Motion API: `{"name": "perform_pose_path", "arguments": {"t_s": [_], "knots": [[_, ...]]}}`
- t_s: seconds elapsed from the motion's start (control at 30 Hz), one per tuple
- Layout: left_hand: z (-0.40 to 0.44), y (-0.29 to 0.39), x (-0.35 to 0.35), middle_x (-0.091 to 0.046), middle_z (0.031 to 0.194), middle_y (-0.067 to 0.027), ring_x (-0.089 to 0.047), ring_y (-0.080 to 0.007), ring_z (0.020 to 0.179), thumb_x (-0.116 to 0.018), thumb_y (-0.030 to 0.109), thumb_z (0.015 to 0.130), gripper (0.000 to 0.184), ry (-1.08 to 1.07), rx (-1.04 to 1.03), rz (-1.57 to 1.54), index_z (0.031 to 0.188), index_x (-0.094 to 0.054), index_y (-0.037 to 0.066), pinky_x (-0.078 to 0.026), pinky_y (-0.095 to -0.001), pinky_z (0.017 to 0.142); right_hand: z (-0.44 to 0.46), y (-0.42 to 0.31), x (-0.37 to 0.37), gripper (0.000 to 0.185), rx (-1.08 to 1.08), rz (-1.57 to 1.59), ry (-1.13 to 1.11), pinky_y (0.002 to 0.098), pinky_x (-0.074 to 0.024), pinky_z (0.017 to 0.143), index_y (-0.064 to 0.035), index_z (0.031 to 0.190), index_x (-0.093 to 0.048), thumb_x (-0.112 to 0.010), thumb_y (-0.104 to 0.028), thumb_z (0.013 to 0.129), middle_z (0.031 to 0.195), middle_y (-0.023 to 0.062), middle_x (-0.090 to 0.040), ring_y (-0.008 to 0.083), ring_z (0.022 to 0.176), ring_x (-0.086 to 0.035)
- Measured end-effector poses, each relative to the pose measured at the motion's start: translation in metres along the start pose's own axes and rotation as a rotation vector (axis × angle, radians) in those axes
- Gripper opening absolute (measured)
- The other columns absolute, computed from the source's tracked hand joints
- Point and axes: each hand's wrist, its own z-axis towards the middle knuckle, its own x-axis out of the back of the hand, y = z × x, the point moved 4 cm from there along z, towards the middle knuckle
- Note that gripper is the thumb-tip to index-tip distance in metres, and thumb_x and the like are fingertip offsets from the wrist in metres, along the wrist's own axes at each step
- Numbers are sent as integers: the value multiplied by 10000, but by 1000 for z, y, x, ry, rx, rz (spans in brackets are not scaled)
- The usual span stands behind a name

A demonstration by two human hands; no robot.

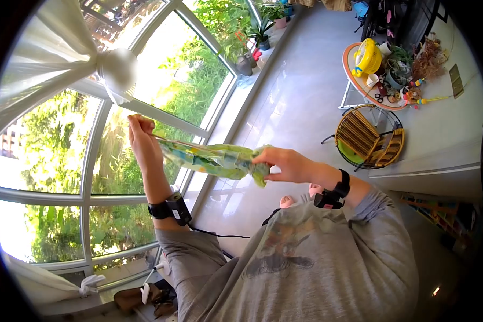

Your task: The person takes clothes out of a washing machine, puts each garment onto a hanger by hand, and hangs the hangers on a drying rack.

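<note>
A thin green cloth with a blue, white and yellow pattern stretches between my two hands in front of my body. My left hand, raised beside the window, is closed on one narrow end of it. At the bunched other end, the thumb and fingers of my right hand pinch the fabric. Between the hands the cloth hangs in long folds, so its full shape cannot be made out. A black strap with a small box sits on each of my wrists.
Tall windows with a knotted white curtain stand close on the left. To the right are a wicker chair and a round table carrying a yellow object, plants and scissors. Potted plants line the far sill. A black cable trails from my left wrist.
</note>
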Motion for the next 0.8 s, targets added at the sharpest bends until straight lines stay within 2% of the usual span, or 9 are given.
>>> {"name": "perform_pose_path", "arguments": {"t_s": [0.03,0.13,0.27,0.33,0.57,0.63,0.7,0.73,0.8], "knots": [[0,-2,-1,-341,611,4,-306,-118,596,-341,302,955,317,38,75,-99,720,-393,96,-299,-255,600,-1,-4,-3,493,123,-185,16,344,-476,746,-77,1086,-460,-692,-87,652,930,88,-538,263,872,-567],[-3,-2,-3,-328,609,2,-301,-117,593,-330,306,957,316,-116,135,-238,729,-395,97,-300,-267,597,0,5,-8,489,113,-256,158,361,-463,770,-81,1096,-453,-673,-83,659,997,77,-533,278,923,-546],[-11,3,-16,-308,607,4,-279,-119,580,-316,325,957,336,-127,135,-290,727,-388,91,-284,-264,577,9,18,-23,541,194,-388,269,363,-478,725,-91,1141,-427,-674,-76,659,1027,98,-539,270,893,-565],[-8,-1,-14,-294,600,7,-274,-115,567,-316,333,956,348,-173,118,-259,716,-383,89,-291,-261,574,13,20,-27,406,87,-205,205,358,-470,734,-72,1098,-468,-601,-69,714,1000,108,-562,274,897,-568],[22,-14,10,-256,573,22,-237,-105,521,-316,346,953,363,-154,108,-290,691,-369,100,-313,-262,567,-9,19,-26,300,-4,-261,57,351,-481,683,-73,985,-548,-581,-68,687,846,80,-605,265,757,-590],[22,-9,12,-241,569,21,-226,-108,518,-303,351,954,370,-159,100,-299,684,-358,105,-300,-268,563,-24,22,-32,269,228,-412,-145,336,-481,671,-83,917,-578,-576,-55,650,863,59,-606,236,748,-587],[19,-4,10,-225,564,20,-215,-110,515,-289,356,956,377,-160,95,-308,676,-348,110,-286,-273,559,-28,20,-21,246,292,-426,-78,329,-480,666,-86,883,-587,-580,-57,638,873,55,-606,229,756,-585],[14,0,-1,-207,563,17,-201,-114,512,-279,363,956,383,-335,106,-367,669,-334,114,-268,-275,555,-27,14,-14,224,351,-439,-11,321,-479,661,-90,849,-596,-584,-58,627,882,51,-605,222,764,-583],[0,9,-25,-169,560,14,-177,-122,514,-260,381,953,398,-579,132,-426,655,-303,121,-230,-276,555,-9,0,10,301,319,-483,39,347,-456,758,-84,954,-565,-602,-108,657,1050,78,-559,243,887,-553]]}}
